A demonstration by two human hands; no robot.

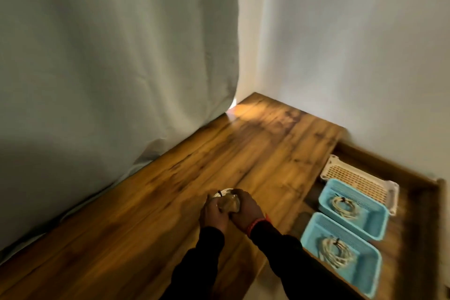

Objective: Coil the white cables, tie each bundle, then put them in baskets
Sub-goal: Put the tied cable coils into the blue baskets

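Note:
A coiled white cable bundle (225, 193) with a dark tie sits low over the wooden table (170, 202), mostly hidden by my hands. My left hand (214, 214) and my right hand (244, 212) are both closed around it. To the right, on a lower shelf, stand two blue baskets. The nearer blue basket (314, 231) holds a tied white coil (334, 252). The farther blue basket (375, 224) holds another tied coil (342, 204). Behind them stands a white basket (392, 190); nothing shows inside it.
A pale curtain (109, 68) hangs along the table's left and far edge. A white wall (353, 56) stands behind the shelf. The lower wooden shelf (418, 214) has a raised rim on its right side.

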